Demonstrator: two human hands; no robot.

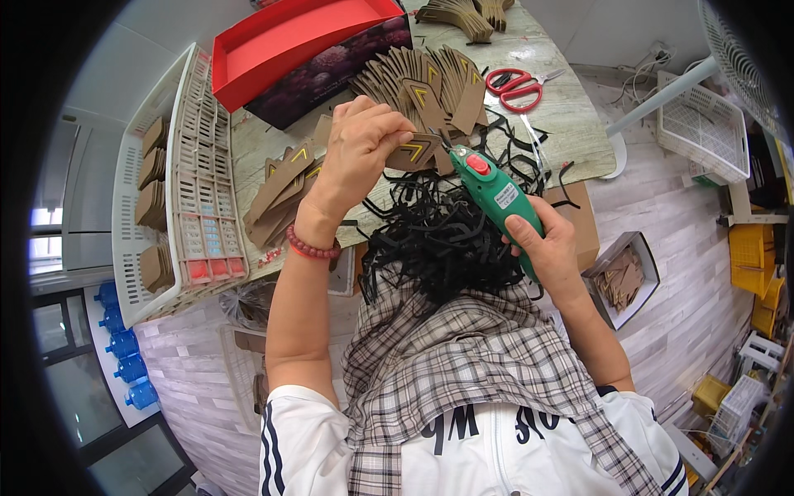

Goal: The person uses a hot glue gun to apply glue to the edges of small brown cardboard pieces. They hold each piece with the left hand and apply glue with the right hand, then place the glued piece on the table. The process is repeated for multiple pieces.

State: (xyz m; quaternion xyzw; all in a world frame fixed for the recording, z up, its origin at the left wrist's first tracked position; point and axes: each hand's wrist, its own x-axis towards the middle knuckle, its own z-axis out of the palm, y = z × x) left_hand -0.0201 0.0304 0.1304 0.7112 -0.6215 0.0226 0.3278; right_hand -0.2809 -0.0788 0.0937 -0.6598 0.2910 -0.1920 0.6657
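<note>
My left hand (357, 147) is closed on one end of a brown flat piece (416, 152), pinching it between thumb and fingers. A yellow V-shaped mark shows on it. In my right hand (547, 248) is a green handheld electric cutter (501, 195) with a red button; its tip meets or nearly meets the piece's right edge, though exact contact is hard to tell. Below both hands lies a tangled heap of thin black strips (438, 236), spilling over the table edge onto my checked apron (463, 364). Similar brown pieces (277, 194) lie loose left of my left forearm.
Fanned rows of brown pieces (389, 78) stand beyond my hands, with red-handled scissors (514, 89) to their right. A red box (306, 37) sits at the far left. A white crate (178, 182) holds stacks beside the table. On the floor, right, stands a bin of brown scraps (619, 277).
</note>
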